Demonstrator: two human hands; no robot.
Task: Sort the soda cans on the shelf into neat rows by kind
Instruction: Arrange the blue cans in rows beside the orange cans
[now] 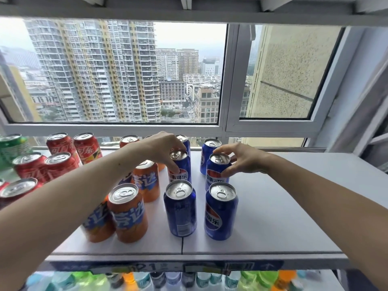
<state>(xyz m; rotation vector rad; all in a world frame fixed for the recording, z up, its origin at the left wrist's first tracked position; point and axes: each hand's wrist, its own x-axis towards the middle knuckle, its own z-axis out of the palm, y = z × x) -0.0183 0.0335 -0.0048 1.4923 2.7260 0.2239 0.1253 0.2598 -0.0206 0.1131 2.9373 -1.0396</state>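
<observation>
L hand (161,147) fingers gripped the mid blue can (180,166) from above; R hand (241,158) fingers gripped its neighbor (217,172) — both upright, directly under fingers, on shelf (294,206).

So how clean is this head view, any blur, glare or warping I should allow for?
Head view: even daylight from the window, no harsh glare, just soft shine on the can lids. Both hands and the blue cans are sharp. Wide-angle warp bends the window frame and tilts the red cans at the left edge. The bottles below the shelf are blurred.
</observation>
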